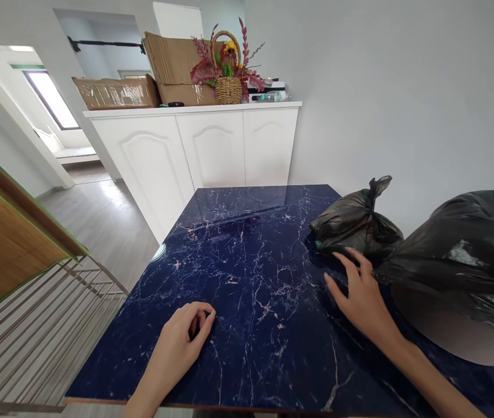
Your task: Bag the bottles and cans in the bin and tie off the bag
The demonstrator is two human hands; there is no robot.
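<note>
My left hand (186,337) rests on the dark blue marble-patterned table (247,255) near its front edge, fingers curled under, nothing visible in them. My right hand (360,290) lies flat with fingers spread, its fingertips touching a small knotted black plastic bag (353,223) at the table's right side. A larger black plastic bag (468,255) sits to the right of that hand, partly over the table's edge.
A white cabinet (212,151) stands behind the table, carrying cardboard boxes (116,93), a wicker flower basket (228,87) and a bottle. A white wall runs along the right. A wooden panel and metal rack (33,325) are at the left.
</note>
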